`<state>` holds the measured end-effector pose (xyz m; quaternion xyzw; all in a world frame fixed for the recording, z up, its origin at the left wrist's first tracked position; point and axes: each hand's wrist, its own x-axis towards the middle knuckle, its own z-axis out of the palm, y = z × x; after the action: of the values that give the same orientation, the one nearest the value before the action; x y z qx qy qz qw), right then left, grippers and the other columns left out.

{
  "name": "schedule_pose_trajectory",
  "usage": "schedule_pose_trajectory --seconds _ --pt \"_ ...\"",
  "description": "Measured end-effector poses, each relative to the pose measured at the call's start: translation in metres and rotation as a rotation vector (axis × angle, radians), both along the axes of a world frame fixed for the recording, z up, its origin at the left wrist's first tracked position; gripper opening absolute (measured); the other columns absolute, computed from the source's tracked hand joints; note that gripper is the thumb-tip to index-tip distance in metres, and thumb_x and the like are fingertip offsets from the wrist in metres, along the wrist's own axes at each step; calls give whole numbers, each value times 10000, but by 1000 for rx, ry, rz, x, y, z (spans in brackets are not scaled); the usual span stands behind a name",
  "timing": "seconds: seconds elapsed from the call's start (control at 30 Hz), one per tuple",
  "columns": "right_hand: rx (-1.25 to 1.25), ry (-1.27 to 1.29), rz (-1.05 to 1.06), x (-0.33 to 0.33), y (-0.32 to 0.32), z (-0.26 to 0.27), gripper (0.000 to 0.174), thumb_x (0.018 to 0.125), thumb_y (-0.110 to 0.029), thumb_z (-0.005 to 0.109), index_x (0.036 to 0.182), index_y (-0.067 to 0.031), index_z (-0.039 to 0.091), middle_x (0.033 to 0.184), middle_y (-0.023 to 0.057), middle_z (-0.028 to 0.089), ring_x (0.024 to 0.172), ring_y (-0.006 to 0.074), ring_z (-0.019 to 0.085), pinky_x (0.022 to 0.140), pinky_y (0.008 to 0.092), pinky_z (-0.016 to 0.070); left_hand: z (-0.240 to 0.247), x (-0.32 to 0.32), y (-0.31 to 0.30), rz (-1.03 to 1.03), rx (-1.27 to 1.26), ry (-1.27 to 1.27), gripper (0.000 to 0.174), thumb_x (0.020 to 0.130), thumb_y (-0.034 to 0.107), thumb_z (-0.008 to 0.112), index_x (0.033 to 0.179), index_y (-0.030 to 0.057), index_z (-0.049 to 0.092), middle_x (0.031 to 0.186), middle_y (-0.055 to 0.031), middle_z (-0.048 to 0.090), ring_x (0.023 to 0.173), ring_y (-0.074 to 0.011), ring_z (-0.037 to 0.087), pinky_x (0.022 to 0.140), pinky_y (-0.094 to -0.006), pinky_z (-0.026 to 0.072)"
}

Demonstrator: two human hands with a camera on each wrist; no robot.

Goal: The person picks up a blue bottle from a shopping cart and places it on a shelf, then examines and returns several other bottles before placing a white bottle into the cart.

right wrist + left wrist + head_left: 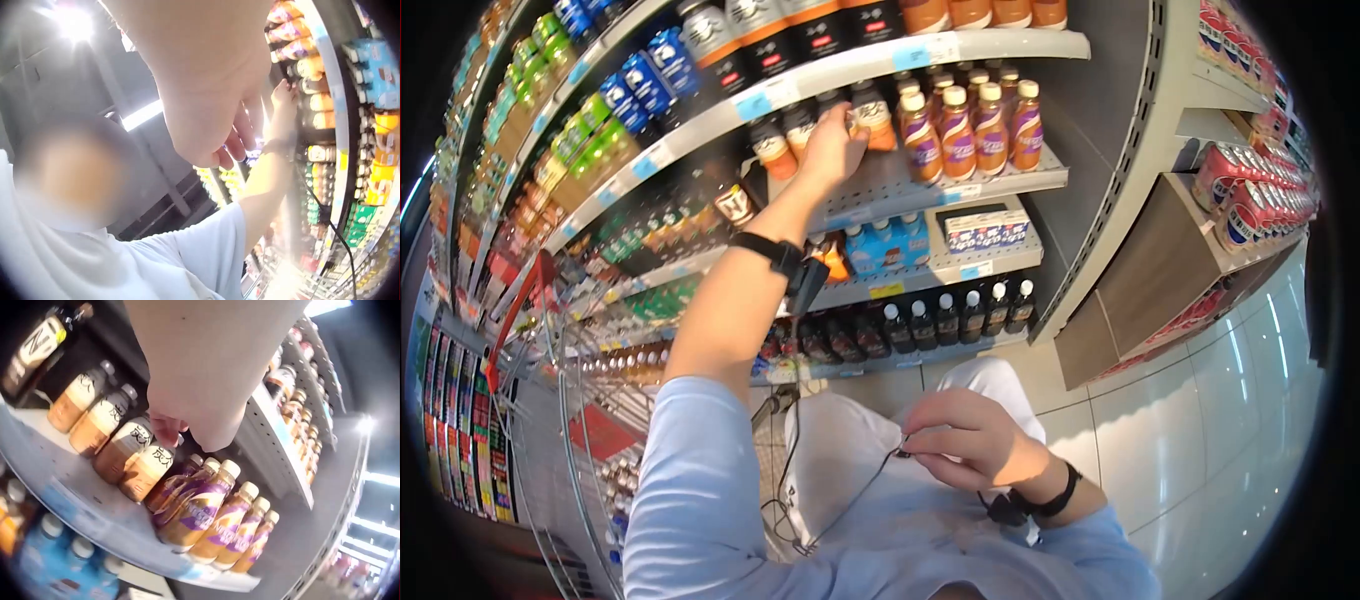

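Observation:
My left hand [837, 145] reaches into a shelf, fingers curled at the neck of a bottled coffee drink [125, 447] with a dark cap and an orange and white label. In the left wrist view the fingertips hide this bottle's cap. Similar bottles stand on both sides, including the last one of the row [148, 472] on the right. My right hand [970, 440] hangs over my lap with fingers loosely bent. A thin black cable [855, 497] runs up to its fingertips in the head view; in the right wrist view nothing shows between those fingers.
Purple-labelled bottles [958, 135] stand right of the coffee row. A dark bottle [34, 353] is at its left. Blue packs [887, 245] and dark bottles [947, 315] fill lower shelves. A metal cart [565, 440] stands left, a stacked drink display [1250, 195] right.

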<state>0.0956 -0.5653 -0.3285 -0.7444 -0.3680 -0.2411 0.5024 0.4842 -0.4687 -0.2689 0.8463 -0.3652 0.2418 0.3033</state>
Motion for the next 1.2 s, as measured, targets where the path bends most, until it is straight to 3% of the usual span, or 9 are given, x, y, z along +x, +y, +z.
schedule_pose_trajectory --seconds 0.23,0.33,0.37,0.57,0.8,1.0,1.13,1.17,1.2 --pt "135 254 -144 -1 -30 -50 182 776 23 694 948 -36 697 962 109 677 809 271 677 671 336 545 12 60 -72 354 173 36 555 880 344 607 1305 -6 536 1231 -288 605 1097 -430 616 934 -478 499" --pt "145 336 -140 3 -38 -58 183 796 19 711 970 -37 713 965 107 697 812 249 678 687 332 540 10 104 -83 222 130 -238 542 893 361 596 1328 45 535 1291 -242 589 1170 -408 580 975 -462 476" --pt "143 331 -138 6 -40 -59 177 805 16 708 975 -31 707 949 110 697 806 259 676 685 333 538 12 113 -84 232 171 -68 531 896 359 599 1340 76 539 1351 -208 558 1237 -393 531 1025 -446 442" --pt "151 354 -145 18 -46 -67 155 798 9 708 948 -29 703 930 120 698 813 277 676 686 340 537 20 109 -79 235 187 -163 584 863 334 667 1350 47 521 1357 -236 537 1258 -394 512 1027 -443 442" --pt "132 311 -123 28 -32 -57 154 793 4 698 945 -19 694 921 127 683 806 294 675 688 354 551 25 25 -49 183 307 212 597 800 357 761 1232 -3 562 1191 -260 623 1063 -414 618 902 -469 492" --pt "87 241 -100 28 -16 -49 161 795 -31 706 956 -33 686 929 105 680 813 284 672 687 368 551 1 -42 -1 127 -11 -83 386 851 295 712 1078 18 567 1059 -219 622 964 -426 622 823 -464 502" --pt "-95 3 -28 27 -3 -19 203 769 -62 709 969 -64 675 958 74 672 806 254 666 656 358 538 25 -98 66 151 18 -278 304 850 233 734 1030 36 587 942 -167 641 831 -356 640 734 -394 513" --pt "-121 -52 -3 29 2 -12 234 749 -60 717 980 -78 679 968 65 672 794 243 667 655 339 536 43 -120 80 139 7 -223 265 848 205 728 1005 34 600 836 -136 627 731 -272 621 688 -345 497" --pt "-124 -49 29 34 8 -6 234 749 -60 717 980 -78 679 968 65 672 794 243 667 655 339 536 63 -131 99 137 22 -135 316 820 271 751 969 33 606 862 -171 644 803 -352 643 716 -405 511"
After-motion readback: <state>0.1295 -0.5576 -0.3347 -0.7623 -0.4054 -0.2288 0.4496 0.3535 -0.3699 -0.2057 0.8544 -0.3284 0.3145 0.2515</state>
